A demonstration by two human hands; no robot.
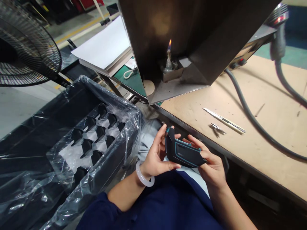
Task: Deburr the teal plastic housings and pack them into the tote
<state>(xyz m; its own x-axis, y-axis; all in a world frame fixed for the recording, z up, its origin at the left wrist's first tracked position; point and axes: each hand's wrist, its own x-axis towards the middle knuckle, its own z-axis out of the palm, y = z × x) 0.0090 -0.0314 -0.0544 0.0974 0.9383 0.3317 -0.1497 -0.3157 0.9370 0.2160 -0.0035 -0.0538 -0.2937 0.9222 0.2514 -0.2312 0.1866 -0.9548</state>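
Between my two hands is a black, angled part with blue edging and a blue outline on its face (185, 153). My left hand (155, 156), with a pale bangle at the wrist, grips its left end, the thumb along the lower edge. At the right end, the fingers of my right hand (212, 164) close on the part. It is held above my lap, tilted, near the table's front edge. Some fingertips are hidden behind it.
A lit spirit lamp (169, 64) burns inside a dark metal hood (201, 67). On the wooden table (268, 137) lie a craft knife (224, 120), small nippers (217, 128) and a thick grey hose (249, 115). Left stand a plastic-lined crate (112, 169) with several black parts and a fan (26, 48).
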